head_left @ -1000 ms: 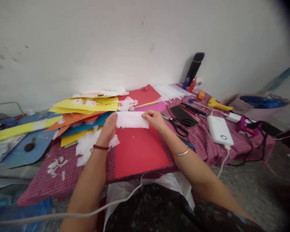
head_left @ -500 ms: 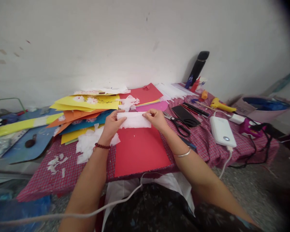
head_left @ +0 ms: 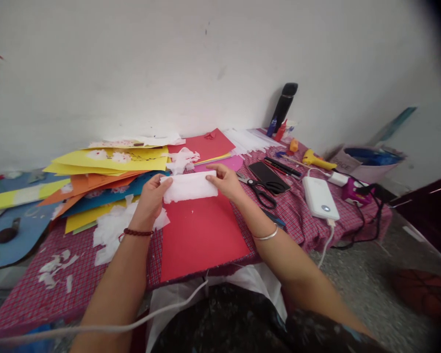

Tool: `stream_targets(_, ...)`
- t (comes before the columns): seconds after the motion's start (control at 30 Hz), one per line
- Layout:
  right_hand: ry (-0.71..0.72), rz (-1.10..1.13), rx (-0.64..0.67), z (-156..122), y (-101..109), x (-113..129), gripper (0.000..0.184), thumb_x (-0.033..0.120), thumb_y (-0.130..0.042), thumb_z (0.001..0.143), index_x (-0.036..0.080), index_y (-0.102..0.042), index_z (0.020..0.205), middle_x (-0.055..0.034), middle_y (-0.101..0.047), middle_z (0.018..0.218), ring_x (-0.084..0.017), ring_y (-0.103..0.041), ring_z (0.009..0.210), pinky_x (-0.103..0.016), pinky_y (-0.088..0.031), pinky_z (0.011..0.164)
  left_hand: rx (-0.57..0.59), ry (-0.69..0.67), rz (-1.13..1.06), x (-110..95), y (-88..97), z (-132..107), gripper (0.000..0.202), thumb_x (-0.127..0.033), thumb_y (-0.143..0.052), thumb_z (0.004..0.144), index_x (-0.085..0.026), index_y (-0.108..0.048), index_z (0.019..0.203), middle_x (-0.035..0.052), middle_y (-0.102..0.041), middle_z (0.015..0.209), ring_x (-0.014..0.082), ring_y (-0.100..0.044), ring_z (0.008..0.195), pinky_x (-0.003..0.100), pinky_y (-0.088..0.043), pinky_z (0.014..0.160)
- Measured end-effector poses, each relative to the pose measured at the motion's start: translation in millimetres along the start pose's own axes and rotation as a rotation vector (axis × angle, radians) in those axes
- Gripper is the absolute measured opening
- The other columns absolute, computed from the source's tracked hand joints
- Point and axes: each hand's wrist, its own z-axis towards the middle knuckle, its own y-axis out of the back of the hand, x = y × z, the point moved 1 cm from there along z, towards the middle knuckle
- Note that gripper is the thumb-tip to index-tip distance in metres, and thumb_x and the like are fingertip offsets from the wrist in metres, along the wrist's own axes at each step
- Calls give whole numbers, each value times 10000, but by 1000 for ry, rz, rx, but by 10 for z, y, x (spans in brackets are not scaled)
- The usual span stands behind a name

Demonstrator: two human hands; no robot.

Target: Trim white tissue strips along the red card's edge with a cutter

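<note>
A white strip of tissue paper [head_left: 190, 187], which looks folded, is stretched level between my hands. My left hand [head_left: 150, 197] pinches its left end between thumb and fingers. At the other end, my right hand [head_left: 224, 182] grips it with the thumb in front and the index finger raised off the strip. Below the strip lies a red sheet of paper [head_left: 202, 240], whose far part is hidden by the tissue. Torn white tissue [head_left: 112, 230] lies just left of my left hand. Black-handled scissors [head_left: 261, 191] rest to the right of my right hand.
Yellow, orange and blue sheets are stacked [head_left: 95, 181] at the left. A phone [head_left: 268, 175], a white power bank [head_left: 320, 197] and a yellow glue gun [head_left: 318, 160] lie at the right. A black bottle [head_left: 283, 105] stands by the wall. A white cable [head_left: 161, 314] crosses my lap.
The view has turned slightly to the right, so everything sits farther left. Both hands still hold the tissue strip, now slightly tilted, and my right index finger has lifted from it.
</note>
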Motion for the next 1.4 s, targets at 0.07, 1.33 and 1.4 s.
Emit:
stream_targets(0.07, -20, 17, 25, -2, 3, -8, 289, 419, -736, 800, 230, -666, 1008, 0, -656, 815, -179, -601, 729, -297, -479, 650, -9, 4, 4, 18, 3, 4, 448, -438, -873, 587, -217, -533, 777, -68, -551, 642, 94, -517, 512, 200, -419, 482)
stream_targets(1.33, -88, -153, 307, -237, 181, 354, 224, 421, -658, 880, 232, -577, 792, 12, -564, 718, -145, -493, 637, -285, -367, 580, 523, 257, 287, -108, -199, -344, 222, -293, -869, 792, -165, -766, 643, 57, -676, 645, 167, -565, 519, 253, -365, 464)
stream_targets(1.4, -133, -109, 197, -199, 252, 302, 247, 427, -696, 839, 237, -559, 761, 21, -549, 693, -139, -494, 618, -280, -369, 565, 482, 289, 281, -104, -149, -288, 173, -276, -865, 772, -158, -789, 671, 80, -726, 703, 192, -620, 576, 269, -446, 516)
